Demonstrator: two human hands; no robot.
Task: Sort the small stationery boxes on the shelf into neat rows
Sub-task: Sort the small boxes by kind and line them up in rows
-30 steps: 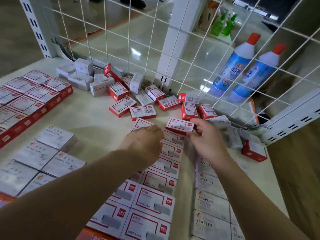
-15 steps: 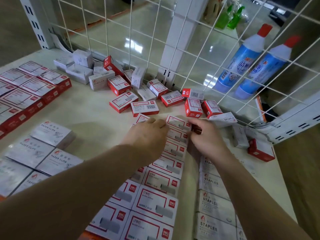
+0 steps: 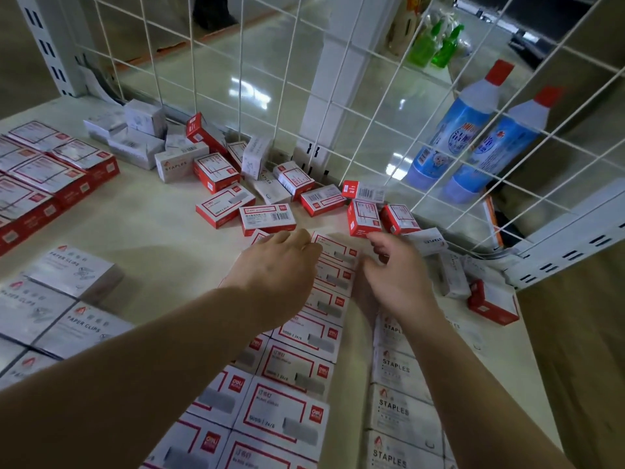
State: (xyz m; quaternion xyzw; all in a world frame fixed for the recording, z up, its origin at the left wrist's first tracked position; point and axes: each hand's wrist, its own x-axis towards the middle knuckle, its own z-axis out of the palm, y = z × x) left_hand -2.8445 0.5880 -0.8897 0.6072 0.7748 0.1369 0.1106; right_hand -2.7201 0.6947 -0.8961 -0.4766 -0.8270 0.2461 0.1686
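Several groups of small boxes lie on a pale shelf behind a white wire grid. At far left, flat red-and-white boxes sit in rows; below them, grey boxes read "PAPER CLIPS". A loose pile of red and grey boxes lies along the back. In the middle, two rows of red-and-white staple boxes, marked "24/6", run toward the grid. The left hand rests on the far end of these rows, fingers loosely curled and together. The right hand hovers just beside, fingers relaxed and slightly apart, holding nothing. Right of it, grey boxes read "STAPLES". Two blue bottles stand beyond the grid.
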